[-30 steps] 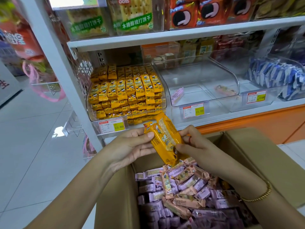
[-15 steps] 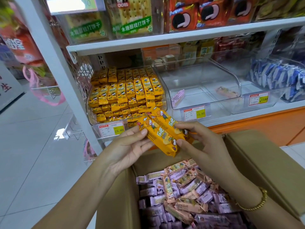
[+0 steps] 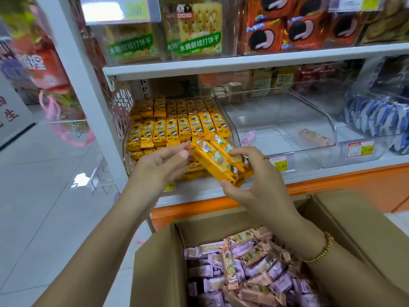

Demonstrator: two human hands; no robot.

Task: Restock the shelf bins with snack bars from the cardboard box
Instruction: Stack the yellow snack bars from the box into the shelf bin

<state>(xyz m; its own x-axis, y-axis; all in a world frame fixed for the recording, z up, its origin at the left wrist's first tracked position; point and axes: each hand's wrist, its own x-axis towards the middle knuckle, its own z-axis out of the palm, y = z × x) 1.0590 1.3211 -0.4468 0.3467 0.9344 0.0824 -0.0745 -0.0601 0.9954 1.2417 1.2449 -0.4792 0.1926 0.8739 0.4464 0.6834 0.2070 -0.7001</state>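
Within the last second both hands have lifted a small bundle of yellow snack bars (image 3: 218,161) away from the mouth of the cardboard box (image 3: 159,262) and up to the front edge of the lower shelf. The bundle has also tipped from nearly upright to a low slant. The left hand (image 3: 163,165) pinches its upper end between thumb and fingertips, fingers otherwise fairly straight. The right hand (image 3: 254,191) curls over the lower end with the thumb beneath. The bars now hang just in front of the left bin (image 3: 125,156), already packed with matching yellow rows (image 3: 177,125), so setting them in looks like the next step. The middle bin (image 3: 309,111) holds only two stray bars, and the box still carries a heap of purple and pink bars (image 3: 254,273), so most of the restocking remains.
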